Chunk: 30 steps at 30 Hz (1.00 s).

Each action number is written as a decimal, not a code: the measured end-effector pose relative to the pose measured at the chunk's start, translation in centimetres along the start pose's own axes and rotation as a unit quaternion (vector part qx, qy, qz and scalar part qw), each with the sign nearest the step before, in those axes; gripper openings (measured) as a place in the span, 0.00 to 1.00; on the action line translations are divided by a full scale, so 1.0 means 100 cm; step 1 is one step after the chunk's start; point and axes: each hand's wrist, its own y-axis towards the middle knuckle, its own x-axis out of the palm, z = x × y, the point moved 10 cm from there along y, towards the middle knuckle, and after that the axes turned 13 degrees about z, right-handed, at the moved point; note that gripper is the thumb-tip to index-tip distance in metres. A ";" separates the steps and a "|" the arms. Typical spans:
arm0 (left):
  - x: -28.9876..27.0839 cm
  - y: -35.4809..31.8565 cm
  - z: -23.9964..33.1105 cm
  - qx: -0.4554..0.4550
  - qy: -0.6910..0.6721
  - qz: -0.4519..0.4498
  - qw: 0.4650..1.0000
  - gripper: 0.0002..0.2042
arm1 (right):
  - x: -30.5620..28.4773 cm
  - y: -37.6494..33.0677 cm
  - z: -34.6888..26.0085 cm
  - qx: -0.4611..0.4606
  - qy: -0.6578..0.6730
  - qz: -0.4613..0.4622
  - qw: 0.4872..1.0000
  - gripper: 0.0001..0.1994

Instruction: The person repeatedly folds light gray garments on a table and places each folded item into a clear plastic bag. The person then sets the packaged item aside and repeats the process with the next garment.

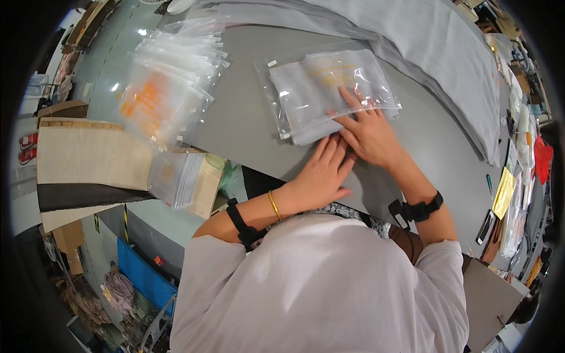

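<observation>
A clear zip bag [376,65] lies flat on the grey table in front of me, with folded light grey fabric [300,136] in it. Part of the fabric shows at the bag's near edge. My right hand [372,132] rests across that near edge, fingers stretched toward the middle of the bag. Whether its fingertips lie on the plastic or under it, I cannot tell. Just below, my left hand [322,170] has its fingers extended at the near edge of the bag and fabric, close to my right hand. Neither hand is closed round anything.
A fanned pile of clear bags [176,82] with orange print lies at the left. Below it, more bags [176,176] stand on a wooden surface [94,159]. Long grey fabric [435,65] covers the table's far right. A phone [485,227] lies near the right edge.
</observation>
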 end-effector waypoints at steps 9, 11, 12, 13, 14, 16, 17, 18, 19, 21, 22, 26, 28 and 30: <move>0.002 0.002 -0.038 -0.051 -0.012 -0.015 0.998 0.44 | 0.026 0.039 0.003 0.025 -0.065 -0.053 0.996 0.28; 0.008 -0.006 -0.031 -0.068 -0.067 -0.070 0.993 0.43 | 0.043 0.022 -0.009 0.003 -0.025 -0.170 0.985 0.27; 0.007 -0.008 -0.026 -0.072 -0.078 -0.083 0.991 0.40 | 0.045 0.016 -0.014 0.000 -0.020 -0.179 0.984 0.28; -0.005 -0.005 -0.019 -0.047 -0.072 -0.047 0.995 0.39 | 0.035 0.017 -0.020 -0.013 -0.020 -0.128 0.992 0.28; -0.014 -0.004 -0.015 -0.025 -0.066 -0.033 0.997 0.37 | 0.028 0.016 -0.024 -0.020 -0.027 -0.092 0.995 0.29; -0.033 -0.006 -0.010 0.020 -0.076 -0.024 0.997 0.32 | 0.024 0.011 -0.029 -0.020 -0.036 -0.072 0.997 0.32; -0.045 -0.013 -0.012 0.041 -0.093 -0.029 0.994 0.29 | 0.024 0.008 -0.032 -0.030 -0.037 -0.069 0.996 0.33; -0.065 -0.020 -0.012 0.078 -0.106 0.006 0.991 0.26 | 0.028 0.004 -0.033 -0.034 -0.046 -0.087 0.995 0.34; -0.077 -0.026 -0.034 0.037 -0.066 0.014 0.997 0.22 | 0.035 -0.002 -0.031 -0.035 -0.064 -0.125 0.990 0.35; -0.092 -0.032 -0.066 0.024 -0.034 0.042 0.998 0.17 | 0.026 -0.002 -0.034 -0.052 -0.047 -0.073 0.995 0.38; -0.091 -0.035 -0.076 0.028 -0.046 0.028 0.998 0.15 | 0.023 -0.003 -0.035 -0.062 -0.039 -0.052 0.996 0.38; -0.078 -0.040 -0.104 0.026 -0.106 -0.039 0.993 0.12 | 0.017 -0.016 -0.043 -0.059 -0.037 -0.062 0.996 0.36; -0.082 -0.037 -0.105 0.055 -0.133 -0.024 0.989 0.11 | -0.003 -0.018 -0.060 -0.067 -0.009 0.004 0.998 0.33; -0.083 -0.034 -0.106 0.073 -0.141 -0.028 0.987 0.10 | -0.013 -0.014 -0.075 -0.063 0.007 0.036 0.997 0.29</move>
